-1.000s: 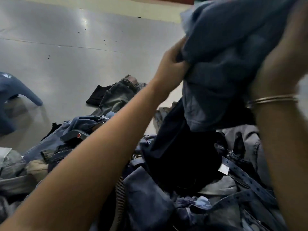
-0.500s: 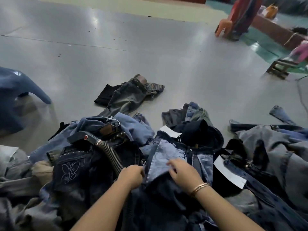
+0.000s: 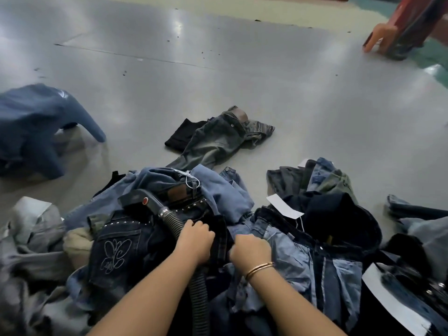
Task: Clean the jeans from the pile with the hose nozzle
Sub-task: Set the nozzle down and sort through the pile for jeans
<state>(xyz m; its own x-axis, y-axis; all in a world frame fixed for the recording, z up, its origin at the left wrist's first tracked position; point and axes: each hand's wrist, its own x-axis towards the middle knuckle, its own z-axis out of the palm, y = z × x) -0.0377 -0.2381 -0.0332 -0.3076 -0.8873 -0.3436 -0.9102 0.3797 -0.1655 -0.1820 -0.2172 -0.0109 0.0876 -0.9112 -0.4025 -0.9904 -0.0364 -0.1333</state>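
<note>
Gripping a dark denim fold low in the middle of the frame, your left hand (image 3: 196, 240) and right hand (image 3: 251, 248) sit just beside each other on top of the jeans pile (image 3: 303, 251). Both sets of fingers are curled down into the cloth; the left fingers (image 3: 198, 225) bunch the dark jeans (image 3: 219, 235), the right ones press into the same fold where it meets a lighter blue pair, though the fingertips are hidden in the fabric.

You appear to be at the picking and laying-out step, not yet cleaning. The hose nozzle (image 3: 138, 201) lies untouched on the pile left of centre, its red button up, and the ribbed hose (image 3: 174, 223) runs down past your left wrist.

Next, you likely need to free one pair, spread it flat, then let go with one hand and take the nozzle. Mind the hose, which crosses the cloth you are lifting.

A separate grey pair (image 3: 218, 139) lies on the floor (image 3: 242, 76) above.
</note>
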